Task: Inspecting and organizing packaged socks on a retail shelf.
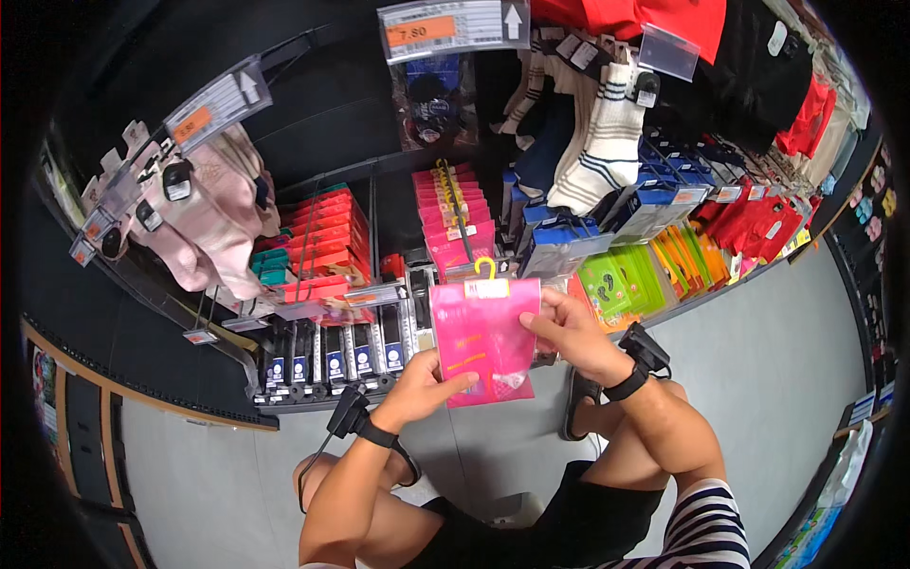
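A pink packet with a yellow plastic hook (486, 341) is held upright between both hands, in front of the shelf. My left hand (424, 387) grips its lower left side, the thumb lying on the front. At its upper right edge, my right hand (569, 331) pinches it between thumb and fingers. Just behind it, a row of similar pink packets (458, 238) hangs on a metal peg hook. The contents of the held packet cannot be told clearly.
Pink socks (206, 220) hang at left, beside red packages (320, 249). White striped socks (601, 142) and blue packages (565, 245) hang to the right, above green packets (615, 281). Price tags on holders (455, 28) jut out overhead. Boxed goods (362, 355) stand on the bottom shelf.
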A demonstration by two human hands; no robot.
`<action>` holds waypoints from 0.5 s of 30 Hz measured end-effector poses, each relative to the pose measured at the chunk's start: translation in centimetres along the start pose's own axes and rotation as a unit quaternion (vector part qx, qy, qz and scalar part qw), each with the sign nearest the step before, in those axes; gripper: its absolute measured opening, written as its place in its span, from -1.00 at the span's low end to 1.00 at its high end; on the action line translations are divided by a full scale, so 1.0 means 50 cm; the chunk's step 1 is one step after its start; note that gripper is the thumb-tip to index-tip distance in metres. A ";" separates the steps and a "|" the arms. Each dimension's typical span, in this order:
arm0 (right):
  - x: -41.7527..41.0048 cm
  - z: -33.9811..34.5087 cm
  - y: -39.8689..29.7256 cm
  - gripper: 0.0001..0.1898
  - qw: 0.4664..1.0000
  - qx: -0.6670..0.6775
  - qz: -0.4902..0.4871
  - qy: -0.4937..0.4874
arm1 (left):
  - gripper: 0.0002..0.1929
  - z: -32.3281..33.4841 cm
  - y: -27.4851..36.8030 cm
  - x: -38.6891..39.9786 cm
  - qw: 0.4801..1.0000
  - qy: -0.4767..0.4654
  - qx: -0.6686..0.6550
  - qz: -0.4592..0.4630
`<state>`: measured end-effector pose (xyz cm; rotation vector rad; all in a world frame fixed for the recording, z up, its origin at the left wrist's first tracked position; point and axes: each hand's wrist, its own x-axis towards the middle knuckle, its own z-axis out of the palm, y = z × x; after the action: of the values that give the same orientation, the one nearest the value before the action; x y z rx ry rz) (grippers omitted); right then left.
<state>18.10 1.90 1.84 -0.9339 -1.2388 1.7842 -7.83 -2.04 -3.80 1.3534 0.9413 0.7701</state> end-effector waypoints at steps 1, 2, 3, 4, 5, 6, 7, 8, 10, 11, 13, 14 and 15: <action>0.002 -0.010 0.003 -0.63 1.000 0.003 0.003 0.002 | -0.70 0.008 0.010 0.005 1.000 -0.002 -0.001 -0.004; 0.003 -0.021 0.007 -0.58 0.999 -0.022 -0.026 0.003 | -0.72 0.016 0.018 0.011 0.999 0.028 -0.030 0.020; 0.006 -0.027 0.010 -0.54 0.997 -0.047 -0.055 0.000 | -0.74 0.019 0.023 0.017 0.995 0.062 -0.057 0.044; 0.005 -0.031 0.010 -0.51 0.996 -0.078 -0.040 -0.020 | -0.76 0.020 0.021 0.025 0.993 0.080 -0.043 0.072; 0.003 -0.027 0.008 -0.51 0.996 -0.075 -0.038 -0.022 | -0.76 0.024 0.027 0.028 0.993 0.081 -0.043 0.069; -0.003 -0.015 -0.005 -0.52 0.995 -0.081 -0.032 -0.058 | -0.76 0.031 0.038 0.032 0.991 0.095 -0.044 0.082; -0.004 -0.009 -0.010 -0.53 0.991 -0.087 -0.025 -0.094 | -0.75 0.035 0.046 0.036 0.988 0.110 -0.045 0.096; -0.002 -0.010 -0.001 -0.57 0.991 -0.106 -0.023 -0.082 | -0.75 0.038 0.049 0.041 0.988 0.111 -0.047 0.094; -0.003 -0.009 -0.010 -0.60 0.990 -0.119 0.008 -0.072 | -0.76 0.043 0.053 0.047 0.985 0.108 -0.060 0.120; -0.002 -0.008 -0.014 -0.62 0.989 -0.132 0.035 -0.060 | -0.76 0.041 0.053 0.048 0.985 0.112 -0.062 0.119; 0.003 -0.008 -0.007 -0.65 0.992 -0.110 0.028 -0.056 | -0.74 0.040 0.051 0.054 0.985 0.099 -0.071 0.119; 0.005 -0.007 -0.004 -0.68 0.995 -0.086 0.019 -0.052 | -0.74 0.041 0.057 0.055 0.985 0.100 -0.074 0.119; 0.007 -0.003 -0.003 -0.68 0.995 -0.087 0.021 -0.053 | -0.73 0.041 0.065 0.053 0.984 0.099 -0.086 0.121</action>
<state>18.09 2.31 1.87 -0.9792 -1.4710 1.7993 -4.61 -0.32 -0.90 1.2689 0.8508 1.1617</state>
